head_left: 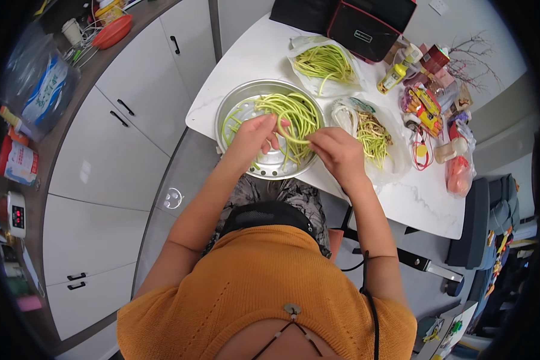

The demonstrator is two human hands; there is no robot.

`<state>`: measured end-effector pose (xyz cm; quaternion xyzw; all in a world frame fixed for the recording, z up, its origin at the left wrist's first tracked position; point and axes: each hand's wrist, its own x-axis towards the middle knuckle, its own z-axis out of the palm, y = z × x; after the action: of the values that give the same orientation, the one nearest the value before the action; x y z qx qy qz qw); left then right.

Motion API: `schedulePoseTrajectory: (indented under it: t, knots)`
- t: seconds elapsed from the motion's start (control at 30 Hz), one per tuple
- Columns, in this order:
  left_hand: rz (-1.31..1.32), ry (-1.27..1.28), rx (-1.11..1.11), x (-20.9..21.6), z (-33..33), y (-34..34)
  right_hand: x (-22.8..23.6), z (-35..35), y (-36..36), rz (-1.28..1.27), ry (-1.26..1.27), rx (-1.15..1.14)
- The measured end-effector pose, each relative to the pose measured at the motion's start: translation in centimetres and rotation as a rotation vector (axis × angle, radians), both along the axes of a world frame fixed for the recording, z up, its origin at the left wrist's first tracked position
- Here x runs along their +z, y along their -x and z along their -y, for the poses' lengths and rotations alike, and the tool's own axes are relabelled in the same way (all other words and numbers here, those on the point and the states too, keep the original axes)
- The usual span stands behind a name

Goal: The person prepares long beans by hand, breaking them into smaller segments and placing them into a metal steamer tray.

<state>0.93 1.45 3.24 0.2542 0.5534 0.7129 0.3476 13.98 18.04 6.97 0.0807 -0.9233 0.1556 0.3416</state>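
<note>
A person in an orange knitted top, seen from above, sat at the near edge of a white counter (246, 54) with both forearms reaching forward. The left hand (255, 135) and the right hand (337, 150) each pinched one end of a single long green bean (289, 135), which curved between them over a round perforated metal tray (246, 103). The tray sat at the counter's near left corner and held a loose heap of green beans (294, 111); how the fingertips gripped was partly hidden by the knuckles. Just right of the tray lay an open plastic bag of bean trimmings (373, 137), its contents hard to make out. Farther back was a second bag of green beans (325, 61). A cluttered group of bottles and packets (426, 96) crowded the counter's far right edge, too small to tell apart. White cupboards (102, 156) ran along the left.
</note>
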Motion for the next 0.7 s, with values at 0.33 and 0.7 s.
schedulePoseTrajectory:
  t: [0.33, 0.7]
  knots:
    - [0.106, -0.038, -0.125, 1.6, -0.3, -1.9, -0.4, 0.4, -4.1, -0.063, 0.127, 0.025]
    - [-0.299, -0.014, -0.033, 2.4, -0.8, -5.0, 1.5, 0.6, -6.0, -0.169, 0.336, -0.247]
